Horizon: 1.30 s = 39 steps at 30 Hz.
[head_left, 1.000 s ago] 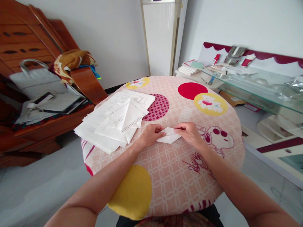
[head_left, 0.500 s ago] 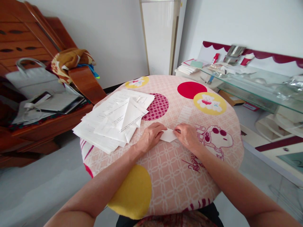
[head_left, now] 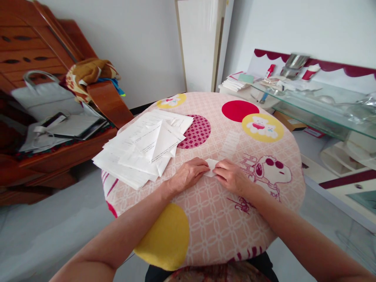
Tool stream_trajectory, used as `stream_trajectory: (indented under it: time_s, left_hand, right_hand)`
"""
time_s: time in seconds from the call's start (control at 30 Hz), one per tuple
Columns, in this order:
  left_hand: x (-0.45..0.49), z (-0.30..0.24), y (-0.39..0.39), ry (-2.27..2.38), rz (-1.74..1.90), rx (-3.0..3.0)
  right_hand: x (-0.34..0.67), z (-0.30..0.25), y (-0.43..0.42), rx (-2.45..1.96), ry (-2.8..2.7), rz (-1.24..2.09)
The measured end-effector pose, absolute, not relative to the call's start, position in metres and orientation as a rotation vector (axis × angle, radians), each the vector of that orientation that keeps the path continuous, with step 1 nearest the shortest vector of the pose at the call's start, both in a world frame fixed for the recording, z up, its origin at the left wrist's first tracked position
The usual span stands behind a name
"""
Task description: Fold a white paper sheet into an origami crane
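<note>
A small folded piece of white paper (head_left: 211, 167) lies on the round table, held between both hands. My left hand (head_left: 192, 172) grips its left side, fingers bent together over the edge. On the right side, the fingers of my right hand (head_left: 230, 175) are closed on the paper, covering that end. Only the middle of the paper shows. To the left of my hands lies a pile of white paper sheets (head_left: 132, 158), some with printed lines, topped by a folded paper (head_left: 164, 143) with a raised crease.
A patterned cloth (head_left: 205, 219) covers the round table. At right stands a glass shelf (head_left: 317, 105) with metal pots and a red-and-white cup (head_left: 310, 72). At left, a wooden bench (head_left: 107, 102) holds a grey handbag (head_left: 41, 94) and a brown cloth (head_left: 91, 72).
My fingers have come closer together and cover more of the small folded paper, whose shape has shifted slightly. The view has moved a little; the paper pile stays put.
</note>
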State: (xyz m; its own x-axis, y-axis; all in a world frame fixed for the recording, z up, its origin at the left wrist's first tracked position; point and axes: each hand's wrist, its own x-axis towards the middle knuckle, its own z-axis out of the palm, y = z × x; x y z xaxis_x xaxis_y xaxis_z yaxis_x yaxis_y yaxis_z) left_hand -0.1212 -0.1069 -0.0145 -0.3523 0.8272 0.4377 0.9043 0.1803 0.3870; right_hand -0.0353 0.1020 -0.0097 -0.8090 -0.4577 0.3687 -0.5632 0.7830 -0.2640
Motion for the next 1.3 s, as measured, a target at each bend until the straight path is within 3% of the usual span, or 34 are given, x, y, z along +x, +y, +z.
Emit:
stream_trajectory:
  time_s: [0.23, 0.67, 1.3]
  left_hand:
    - [-0.122, -0.012, -0.110, -2.359, -0.918, -1.722]
    - [-0.117, -0.008, -0.105, -2.559, -1.178, -1.449]
    - [-0.115, -0.007, -0.092, -2.721, -1.129, -1.140]
  right_hand:
    - [-0.036, -0.013, 0.102, 0.792, -2.719, 0.448]
    - [-0.042, -0.008, 0.095, 0.349, -2.695, 0.971]
    - [-0.050, -0.002, 0.085, 0.076, -2.835, 0.811]
